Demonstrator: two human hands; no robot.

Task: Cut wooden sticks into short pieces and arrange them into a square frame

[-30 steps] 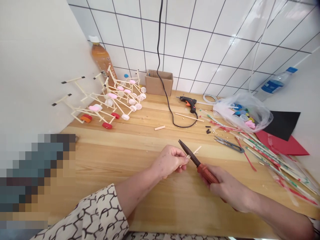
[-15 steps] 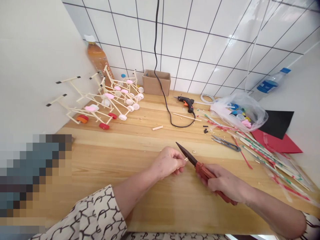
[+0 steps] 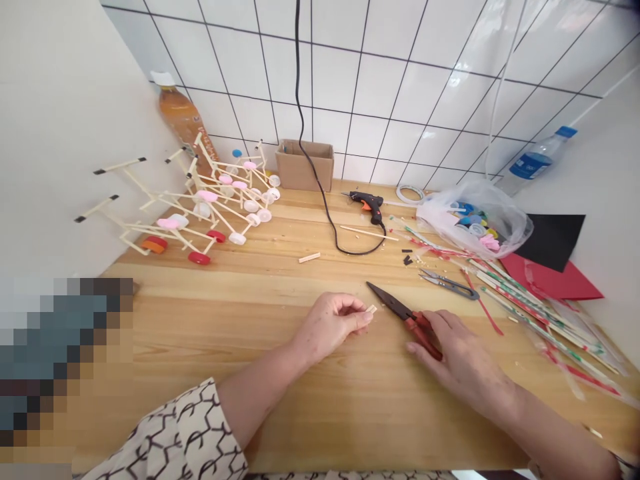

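Note:
Between the thumb and fingers of my left hand point(image 3: 333, 327) is a short pale wooden stick piece point(image 3: 371, 309), its end poking out past the fingertips. Close by on the right, long-nose pliers point(image 3: 397, 307) with red handles lie on the wooden table, jaws pointing away to the left. Over their handles rests my right hand point(image 3: 463, 360), its thumb stretched out and apart from the fingers, which touch the upper handle without wrapping round it. Farther back lies another short pale wooden piece point(image 3: 309, 257).
Stick-built models with bottle-cap wheels point(image 3: 200, 220) stand at the left, before a tea bottle point(image 3: 183, 117). A glue gun point(image 3: 367, 203), a cardboard box point(image 3: 305, 167) and a bag of caps point(image 3: 480, 220) are at the back. Snips point(image 3: 450, 284) and wrapped chopsticks point(image 3: 545, 320) lie right.
The pliers have come down onto the table slightly to the right, and my right hand has loosened its grip on them. My left hand still pinches the stick piece, now turned more into view.

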